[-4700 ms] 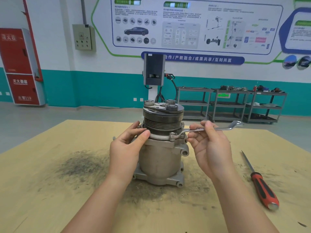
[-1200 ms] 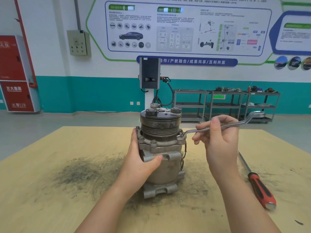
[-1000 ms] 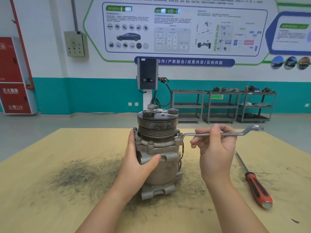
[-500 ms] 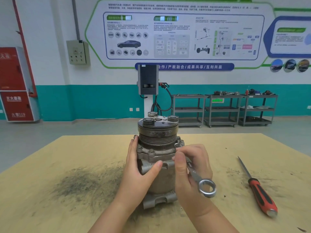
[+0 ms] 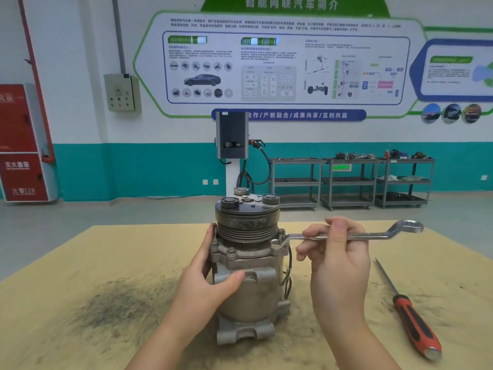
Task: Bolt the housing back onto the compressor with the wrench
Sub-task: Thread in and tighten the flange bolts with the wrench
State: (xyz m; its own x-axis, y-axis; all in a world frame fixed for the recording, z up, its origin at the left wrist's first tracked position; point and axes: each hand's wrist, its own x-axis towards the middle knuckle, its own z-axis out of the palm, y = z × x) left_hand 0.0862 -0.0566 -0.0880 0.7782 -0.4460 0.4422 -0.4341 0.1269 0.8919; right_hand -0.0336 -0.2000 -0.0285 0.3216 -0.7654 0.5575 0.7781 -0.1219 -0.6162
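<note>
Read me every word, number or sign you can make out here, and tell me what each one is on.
"智能网联汽车简介": green header of the wall board.
"合作/产教融合/成果共享/互利共赢": blue banner under the board.
"119", after blurred characters: red cabinet.
Board panels: fine print too small to read.
Green tag on the middle cart: blurred.
Compressor, wrench, screwdriver: no readable marks.

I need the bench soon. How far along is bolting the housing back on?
Housing sits on the compressor, front bolt in. In hand: right hand holds the wrench on the right-side bolt; left hand steadies the body. Left: finishing it; far-side bolts hidden.
</note>
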